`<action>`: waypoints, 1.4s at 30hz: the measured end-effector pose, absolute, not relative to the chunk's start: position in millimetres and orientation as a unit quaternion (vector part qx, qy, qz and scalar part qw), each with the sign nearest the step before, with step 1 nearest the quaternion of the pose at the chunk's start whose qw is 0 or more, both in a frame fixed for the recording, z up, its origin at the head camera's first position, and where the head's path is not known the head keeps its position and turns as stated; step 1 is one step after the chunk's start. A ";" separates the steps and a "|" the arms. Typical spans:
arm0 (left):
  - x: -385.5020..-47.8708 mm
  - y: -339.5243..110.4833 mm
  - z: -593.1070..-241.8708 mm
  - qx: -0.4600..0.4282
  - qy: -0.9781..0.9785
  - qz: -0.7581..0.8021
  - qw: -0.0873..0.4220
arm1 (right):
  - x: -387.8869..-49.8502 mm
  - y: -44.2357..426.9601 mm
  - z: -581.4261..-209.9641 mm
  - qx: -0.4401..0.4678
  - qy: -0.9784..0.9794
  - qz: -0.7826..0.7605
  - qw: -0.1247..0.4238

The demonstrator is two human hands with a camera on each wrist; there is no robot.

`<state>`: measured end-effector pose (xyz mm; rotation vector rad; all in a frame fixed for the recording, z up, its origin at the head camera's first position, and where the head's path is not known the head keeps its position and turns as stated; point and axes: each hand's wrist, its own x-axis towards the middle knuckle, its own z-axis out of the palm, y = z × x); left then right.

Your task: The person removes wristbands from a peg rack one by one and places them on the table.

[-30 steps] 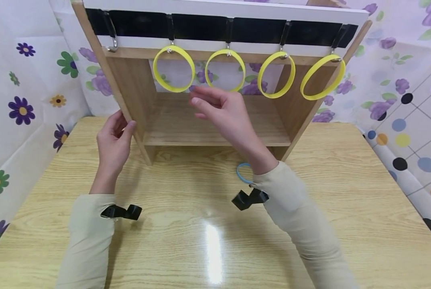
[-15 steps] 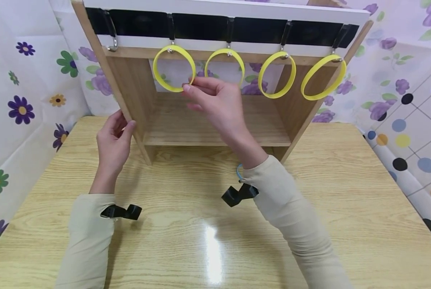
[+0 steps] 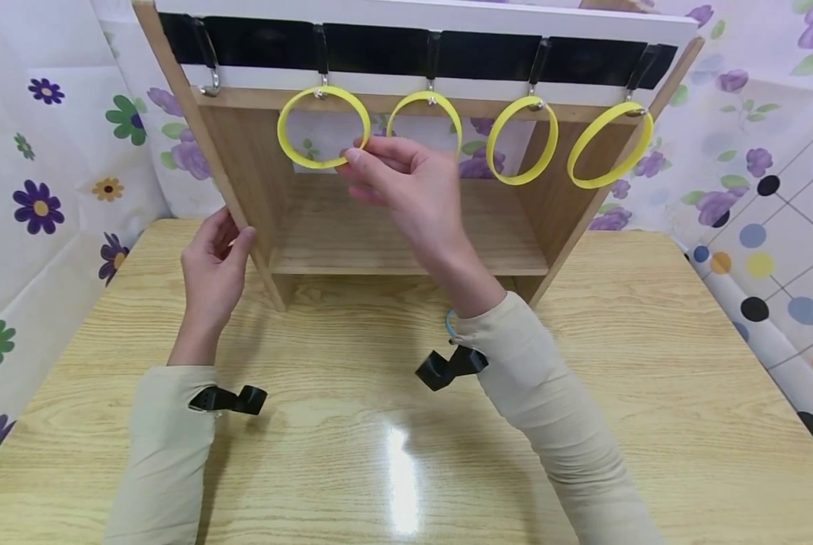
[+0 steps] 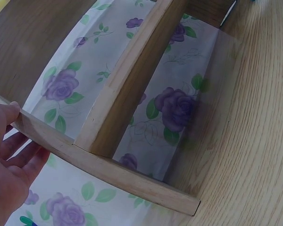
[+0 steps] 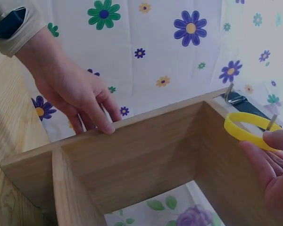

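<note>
My right hand pinches a yellow wristband at its lower right edge, between thumb and fingers. The wristband still hangs by its top on a metal hook. In the right wrist view the same yellow wristband looks like a flat loop around the hook. My left hand holds the left side panel of the wooden shelf, thumb on the front edge and fingers on the outer face. The left wrist view also has this hand on the panel edge.
More yellow wristbands hang on hooks to the right. The leftmost hook carries nothing. A blue loop lies on the wooden table, partly hidden by my right sleeve. Flowered sheets stand behind and left.
My right hand has moved slightly left and taken hold of the leftmost yellow wristband, whose lower part is now pulled left and up. My left hand stays on the shelf panel.
</note>
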<state>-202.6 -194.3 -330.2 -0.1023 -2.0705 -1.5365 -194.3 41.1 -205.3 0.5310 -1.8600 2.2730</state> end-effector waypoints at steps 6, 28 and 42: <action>-203.4 -195.2 -331.0 -0.039 -0.768 -0.574 0.280 | -189.5 39.3 -196.6 0.199 -0.612 0.760 0.089; -204.1 -194.8 -332.0 -0.031 -0.773 -0.573 0.271 | -162.1 59.1 -207.7 0.260 -0.632 0.719 0.127; -204.6 -195.7 -332.6 -0.024 -0.774 -0.575 0.266 | -153.7 89.3 -248.8 0.244 -0.661 0.701 0.112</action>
